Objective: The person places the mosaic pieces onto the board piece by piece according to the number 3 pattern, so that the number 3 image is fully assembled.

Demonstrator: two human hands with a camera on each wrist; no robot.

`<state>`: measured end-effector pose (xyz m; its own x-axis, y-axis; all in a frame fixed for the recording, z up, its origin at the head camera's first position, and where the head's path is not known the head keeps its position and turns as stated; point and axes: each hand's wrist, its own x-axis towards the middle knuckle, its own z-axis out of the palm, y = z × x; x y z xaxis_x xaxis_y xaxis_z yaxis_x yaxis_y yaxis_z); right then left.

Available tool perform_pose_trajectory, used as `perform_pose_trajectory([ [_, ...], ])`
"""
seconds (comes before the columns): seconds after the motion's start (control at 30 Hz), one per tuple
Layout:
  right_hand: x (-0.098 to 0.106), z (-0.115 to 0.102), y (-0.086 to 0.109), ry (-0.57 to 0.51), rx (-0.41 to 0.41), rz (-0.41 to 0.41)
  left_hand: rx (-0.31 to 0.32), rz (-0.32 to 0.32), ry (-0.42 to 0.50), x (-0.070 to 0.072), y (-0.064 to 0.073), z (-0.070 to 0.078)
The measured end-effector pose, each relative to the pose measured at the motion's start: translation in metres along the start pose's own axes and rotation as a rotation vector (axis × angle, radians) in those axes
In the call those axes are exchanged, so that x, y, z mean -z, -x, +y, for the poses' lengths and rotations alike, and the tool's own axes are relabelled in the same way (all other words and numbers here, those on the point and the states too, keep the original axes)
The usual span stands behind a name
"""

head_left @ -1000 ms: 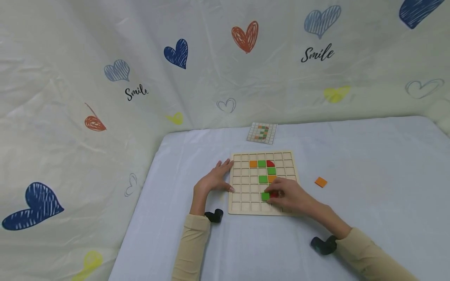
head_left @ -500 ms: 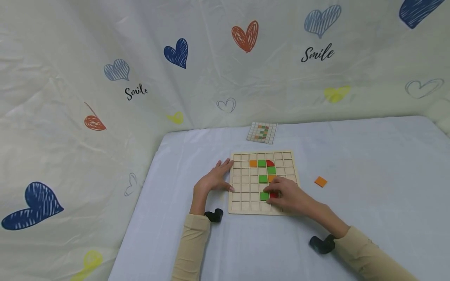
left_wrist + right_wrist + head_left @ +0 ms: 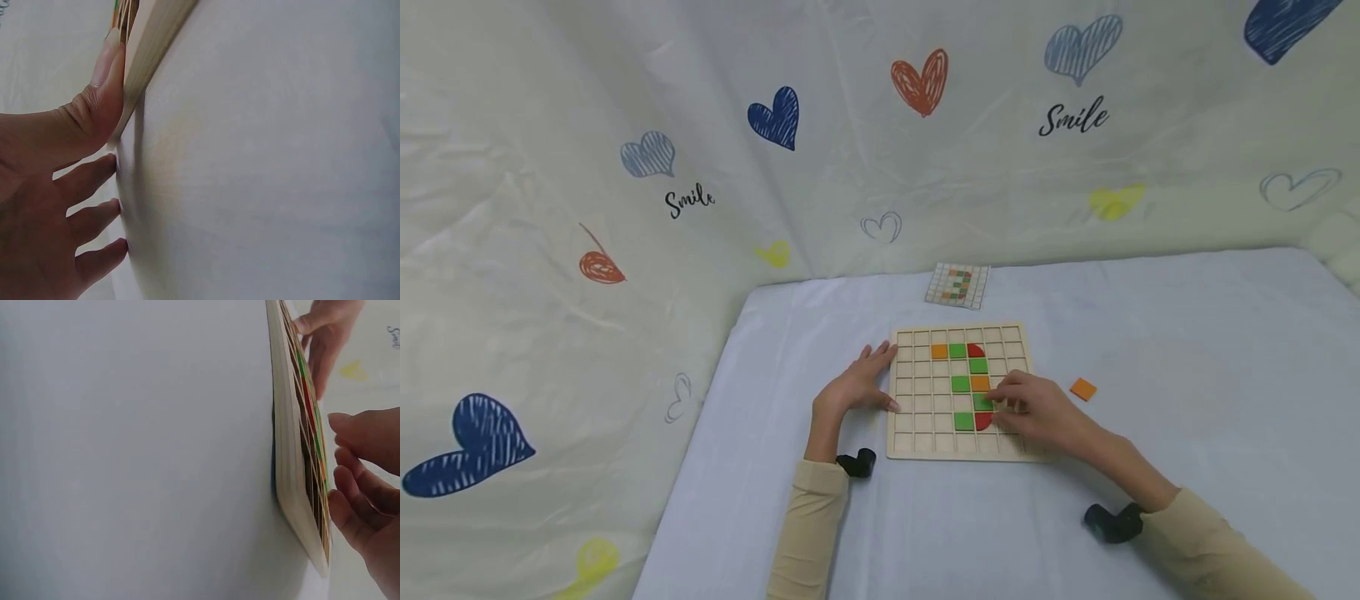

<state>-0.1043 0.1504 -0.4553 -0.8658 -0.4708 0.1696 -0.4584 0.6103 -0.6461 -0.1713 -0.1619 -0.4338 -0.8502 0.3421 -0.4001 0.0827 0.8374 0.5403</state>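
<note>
A wooden grid board (image 3: 925, 455) lies on the white cloth with orange, green and red tiles set in its cells. My left hand (image 3: 850, 385) rests at its left edge, fingers spread; the left wrist view shows the thumb (image 3: 107, 87) against the board's side. Over the right half hovers my right hand (image 3: 1037, 410), its fingers loosely bent and holding nothing. Its fingertips are right beside a green tile (image 3: 981, 402) and a rounded red tile (image 3: 982, 421). Another green tile (image 3: 963, 422) sits left of the red one. In the right wrist view, thumb and fingers are apart.
One loose orange tile (image 3: 1083, 389) lies on the cloth right of the board. Behind the board is a pattern card (image 3: 957, 286) showing a coloured grid figure. A white curtain (image 3: 835, 183) printed with hearts hangs at the back. Black wrist cameras (image 3: 1112, 523) are on both wrists.
My right hand has let go and drawn back to the right, uncovering the red tile and a green tile above it. The lower green tile shifted slightly left earlier. My left hand stays put.
</note>
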Motion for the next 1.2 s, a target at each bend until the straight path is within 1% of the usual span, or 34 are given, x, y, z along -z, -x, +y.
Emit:
perform_pose_trajectory([
  [0.2, 0.015, 0.006, 0.01, 0.03, -0.067, 0.025, -0.005, 0.002, -0.019, 0.001, 0.0, 0.002],
  [0.33, 0.023, 0.013, 0.018, 0.095, -0.116, 0.051, -0.006, -0.004, -0.02, 0.001, 0.001, 0.004],
  [0.5, 0.034, 0.026, 0.028, 0.159, -0.183, 0.107, -0.004, -0.009, -0.014, 0.001, 0.001, 0.004],
  [0.57, 0.038, 0.031, 0.033, 0.168, -0.193, 0.144, -0.005, -0.009, -0.02, 0.001, 0.001, 0.004],
  [0.7, 0.044, 0.04, 0.04, 0.19, -0.186, 0.22, -0.008, -0.008, -0.035, 0.002, 0.001, 0.003],
  [0.83, 0.049, 0.047, 0.043, 0.208, -0.182, 0.272, -0.011, -0.008, -0.032, 0.004, 0.001, 0.002],
  [0.9, 0.052, 0.05, 0.044, 0.214, -0.189, 0.278, -0.014, -0.007, -0.028, 0.004, 0.001, 0.001],
  [1.0, 0.056, 0.054, 0.045, 0.219, -0.21, 0.259, -0.019, -0.007, -0.028, 0.003, 0.001, 0.0],
  [1.2, 0.059, 0.058, 0.045, 0.216, -0.269, 0.16, -0.016, -0.008, -0.029, 0.0, -0.001, -0.002],
])
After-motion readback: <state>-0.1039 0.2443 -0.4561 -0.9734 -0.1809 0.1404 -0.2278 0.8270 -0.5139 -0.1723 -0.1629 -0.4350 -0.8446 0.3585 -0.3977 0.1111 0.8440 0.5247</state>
